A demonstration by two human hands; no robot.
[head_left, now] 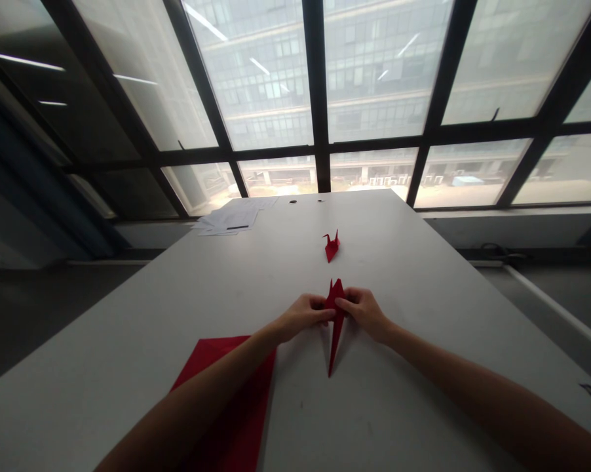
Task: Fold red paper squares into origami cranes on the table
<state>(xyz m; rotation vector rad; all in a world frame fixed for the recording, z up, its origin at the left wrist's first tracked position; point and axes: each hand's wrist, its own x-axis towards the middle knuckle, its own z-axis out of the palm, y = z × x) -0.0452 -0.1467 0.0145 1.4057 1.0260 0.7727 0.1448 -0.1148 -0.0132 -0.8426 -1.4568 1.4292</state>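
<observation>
A partly folded piece of red paper (335,328) is held upright over the white table, with a long narrow point reaching down toward me and shorter points at its far end. My left hand (307,314) pinches its left side, thumb on the near face. On the right side my right hand (364,309) grips the same paper between thumb and fingers. Just beyond both hands stands a small finished red paper crane (331,248). Under my left forearm lies a flat red sheet or stack (241,400), partly hidden by the arm.
The white table (398,406) narrows toward large dark-framed windows. White papers (231,217) with a dark pen-like item (237,227) lie at its far left. A small dark mark (589,391) is near the right edge.
</observation>
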